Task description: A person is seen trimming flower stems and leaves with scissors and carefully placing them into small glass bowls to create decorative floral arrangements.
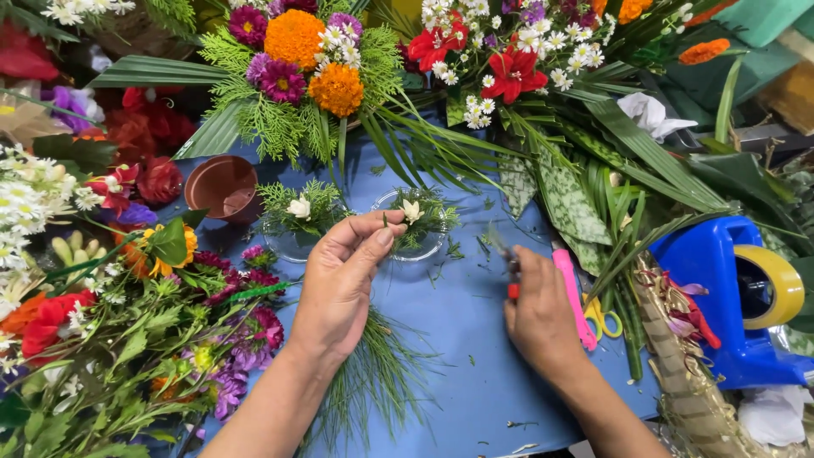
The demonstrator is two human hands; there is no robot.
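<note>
My left hand (343, 284) pinches a tiny green sprig between thumb and fingers, right beside a small clear bowl (415, 246) filled with greenery and a white flower (412, 209). A second clear bowl (297, 242) with greenery and a white bud (299, 207) stands just left of it. My right hand (537, 314) is closed around small cutters (510, 267) with red and grey parts, their tip pointing up over the blue table cover (458, 339). A bundle of thin green needles (373, 382) lies under my left wrist.
Bouquets with orange, purple, red and white flowers line the back and left. A brown plastic pot (222, 187) lies at the left. A pink knife (574, 297), yellow scissors (600, 318) and a blue tape dispenser (729, 288) sit right, among long leaves.
</note>
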